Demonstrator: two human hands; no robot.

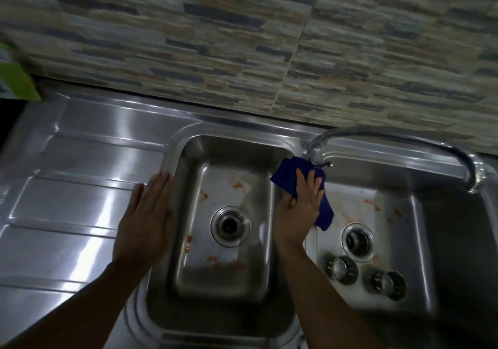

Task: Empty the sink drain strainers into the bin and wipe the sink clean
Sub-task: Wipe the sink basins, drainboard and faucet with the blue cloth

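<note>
A steel double sink fills the view. The left basin [188, 268] has orange food smears around its open drain [230, 226]. The right basin [404, 214] is smeared too, and two metal drain strainers [342, 268] [390, 285] lie on their sides on its floor near its drain [358, 239]. My right hand [299, 208] presses a blue cloth [323, 211] with straight fingers against the divider between the basins, thumb tucked round the cloth's edge. My left hand [148, 214] lies flat on the draining board [67, 200] at the left basin's rim.
A curved tap [390, 140] reaches from the right rim, its spout ending just above the cloth. A stone-pattern tiled wall [242, 38] rises behind the sink. A green box [16, 79] stands at the far left corner.
</note>
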